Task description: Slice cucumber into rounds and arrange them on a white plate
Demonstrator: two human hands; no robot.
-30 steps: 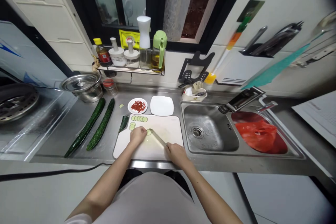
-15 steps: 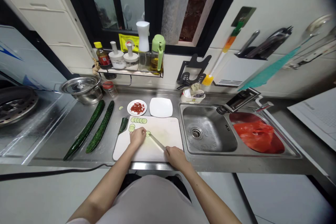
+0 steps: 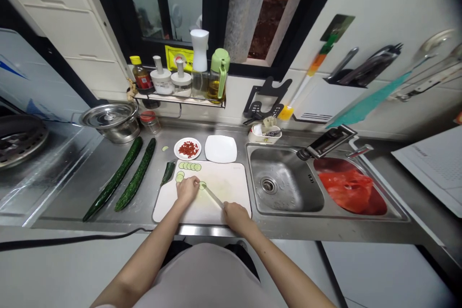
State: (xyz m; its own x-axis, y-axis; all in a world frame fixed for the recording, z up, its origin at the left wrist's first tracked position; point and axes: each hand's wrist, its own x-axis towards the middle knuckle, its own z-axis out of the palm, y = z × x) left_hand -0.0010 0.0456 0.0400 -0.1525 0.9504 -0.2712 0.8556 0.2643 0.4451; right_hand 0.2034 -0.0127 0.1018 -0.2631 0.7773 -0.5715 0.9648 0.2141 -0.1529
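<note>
My right hand [image 3: 236, 216] is wrapped round the handle of a knife [image 3: 213, 197], its blade slanting up and left over the white cutting board [image 3: 231, 183]. The blade's tip meets a cucumber slice [image 3: 202, 186] lying on the board. Just left of that slice, my left hand [image 3: 187, 191] has its fingers drawn together. Whatever they pinch is too small or hidden to name. Several round cucumber slices [image 3: 189, 166] lie in an overlapping row near the board's far edge, with a few more by my left knuckles. A dark green cucumber piece [image 3: 168, 172] rests at the board's left edge.
Two long cucumbers [image 3: 135, 178] lie left of the board. Behind it stand a plate of chopped red bits [image 3: 188, 149] and a white square plate [image 3: 221, 149]. A sink [image 3: 288, 178] is to the right; a lidded steel pot [image 3: 111, 122] sits back left.
The camera view has shifted slightly. Both hands keep nearly the same place on the board, and the knife tip stays at the cucumber slice.
</note>
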